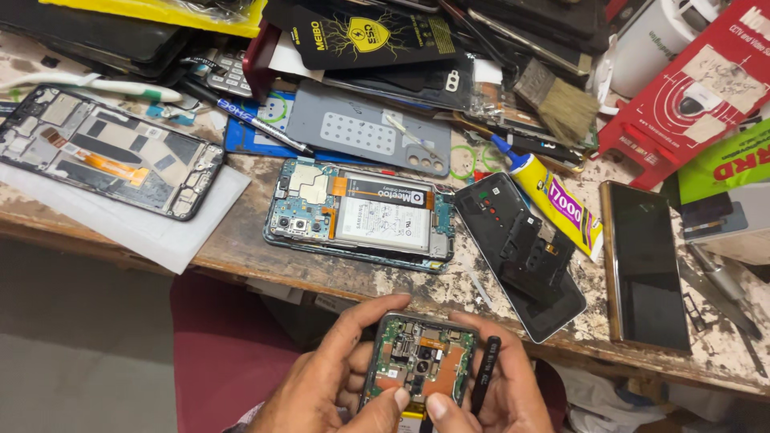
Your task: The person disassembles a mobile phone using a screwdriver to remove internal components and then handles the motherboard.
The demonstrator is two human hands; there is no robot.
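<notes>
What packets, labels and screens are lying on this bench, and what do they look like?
Black packet: top middle, flat, with a yellow shield emblem.
Red box: top right, tilted, red and white.
Green packet: right edge, bright green.
Glue tube: right of centre, yellow with a purple label and blue nozzle.
Battery label: centre, white with a black strip.
Dark screen: right, black, gold-edged.

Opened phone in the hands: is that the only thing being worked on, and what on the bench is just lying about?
In hand:
- opened phone, held by left hand and right hand
- thin black tool in the right hand

Lying about:
- second opened phone with battery
- empty phone frame
- black back cover
- glue tube
- brush
- pen
- dark phone
</notes>
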